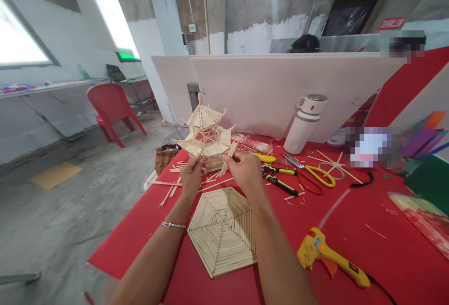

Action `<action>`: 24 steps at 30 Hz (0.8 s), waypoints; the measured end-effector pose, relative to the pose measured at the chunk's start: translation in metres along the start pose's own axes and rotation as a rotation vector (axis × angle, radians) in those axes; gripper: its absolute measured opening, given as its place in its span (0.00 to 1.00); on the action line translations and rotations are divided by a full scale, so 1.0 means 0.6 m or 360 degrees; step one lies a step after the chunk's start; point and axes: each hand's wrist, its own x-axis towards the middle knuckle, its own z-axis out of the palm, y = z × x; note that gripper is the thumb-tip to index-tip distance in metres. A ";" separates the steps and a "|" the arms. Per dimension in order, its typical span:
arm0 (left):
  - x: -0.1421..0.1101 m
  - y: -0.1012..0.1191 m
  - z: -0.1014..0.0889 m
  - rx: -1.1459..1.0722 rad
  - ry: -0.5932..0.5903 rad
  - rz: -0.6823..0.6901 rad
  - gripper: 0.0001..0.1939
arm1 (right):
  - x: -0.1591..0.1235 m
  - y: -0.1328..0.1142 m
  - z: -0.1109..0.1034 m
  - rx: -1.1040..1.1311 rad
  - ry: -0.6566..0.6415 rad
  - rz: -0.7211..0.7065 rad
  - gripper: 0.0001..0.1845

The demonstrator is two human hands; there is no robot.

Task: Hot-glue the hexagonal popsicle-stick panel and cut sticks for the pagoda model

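Note:
A small pagoda model [209, 148] built of thin wooden sticks stands upright at the far side of the red table, with a pointed roof above a wider lower roof. My left hand [191, 174] pinches its lower left edge. On the other side, my right hand [248, 170] is closed with thumb and fingers at the lower right of the model, by a slanting panel of sticks [229, 155]. The exact contact there is partly hidden. Between my forearms lies a flat polygonal panel [222, 230] of sticks laid in rings; my right arm covers its right edge.
Right of my hands lie black-and-yellow pliers [282, 181], yellow-handled scissors [315, 171] and loose sticks. A corded yellow glue gun [329, 253] rests nearer. A white bottle [303, 127] stands before the white partition [252, 90]. The red table [140, 239] ends at left.

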 end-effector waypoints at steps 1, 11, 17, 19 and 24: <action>0.000 0.000 0.000 0.0006 0.0003 0.0003 0.15 | 0.000 0.001 -0.001 -0.0003 0.0002 -0.0007 0.10; -0.001 0.006 0.000 0.0052 -0.0011 0.0013 0.12 | -0.001 -0.005 -0.006 -0.0042 -0.0053 0.0010 0.09; -0.002 0.010 0.001 0.0053 0.0000 0.0002 0.13 | -0.003 -0.009 -0.008 -0.0087 -0.0068 0.0013 0.10; -0.001 0.009 0.002 0.0046 0.0006 0.0000 0.14 | -0.003 -0.009 -0.008 -0.0092 -0.0069 0.0011 0.10; 0.000 0.005 0.002 0.0037 0.0028 0.0001 0.14 | -0.002 -0.007 -0.010 -0.0085 -0.0060 -0.0003 0.09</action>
